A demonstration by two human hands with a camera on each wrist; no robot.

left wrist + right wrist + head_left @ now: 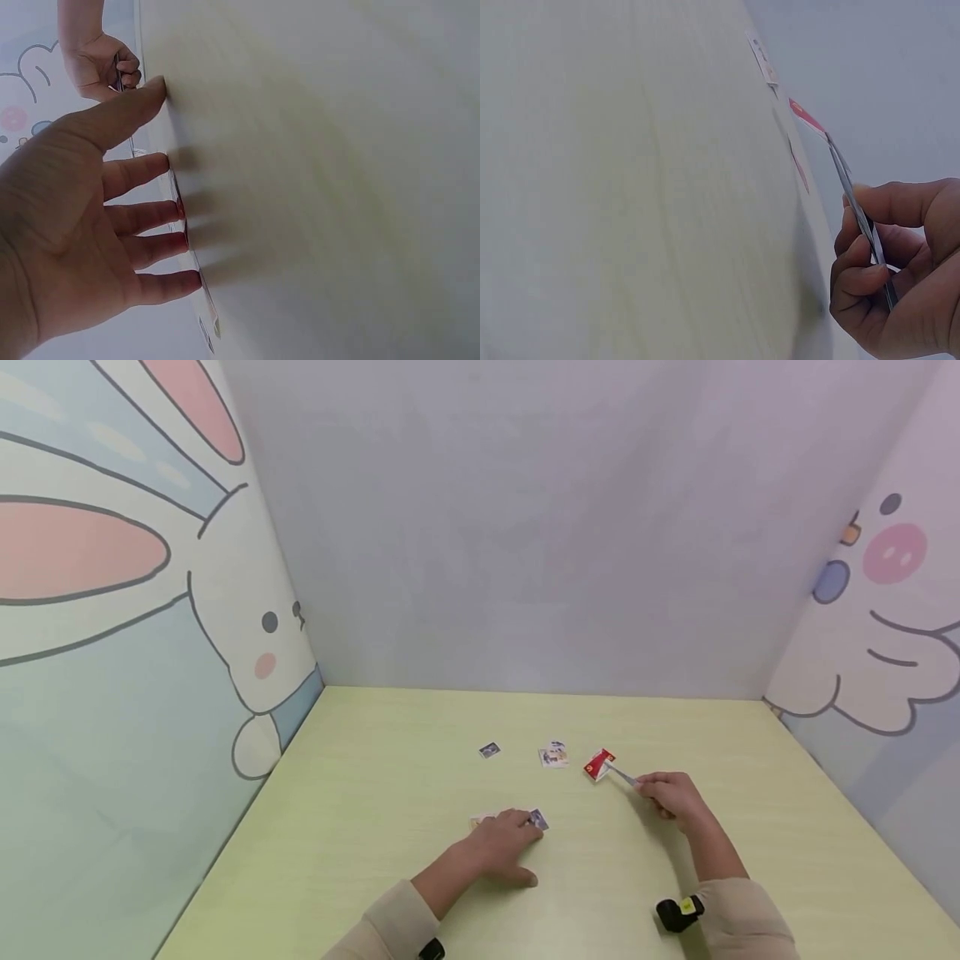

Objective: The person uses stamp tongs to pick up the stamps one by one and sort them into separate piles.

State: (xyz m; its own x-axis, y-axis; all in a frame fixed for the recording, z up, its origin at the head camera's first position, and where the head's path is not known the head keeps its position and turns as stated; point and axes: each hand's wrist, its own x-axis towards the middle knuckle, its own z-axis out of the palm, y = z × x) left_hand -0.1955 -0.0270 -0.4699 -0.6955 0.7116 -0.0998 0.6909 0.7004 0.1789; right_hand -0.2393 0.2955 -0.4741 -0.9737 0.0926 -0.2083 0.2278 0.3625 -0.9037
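Note:
My right hand (pixel 672 797) grips a pair of metal tweezers (pixel 864 221) between thumb and fingers. The tweezers' tips pinch a small red and white paper piece (pixel 808 117), raised over the table. Below it, a second thin red piece (pixel 799 166) lies on the surface. From the head view, the red and white pieces (pixel 597 765) overlap. My left hand (pixel 504 843) is spread, its straight fingers touching the table over small printed paper pieces. One dark picture piece (pixel 538 819) shows beside its fingertips and a pale one (pixel 481 819) peeks out behind; the fingers partly hide them.
Farther back on the pale yellow table (pixel 390 760) lie a small dark picture piece (pixel 489 750) and a little cluster of printed pieces (pixel 554 756). A grey wall (pixel 525 543) rises behind the table, with cartoon-printed panels at both sides.

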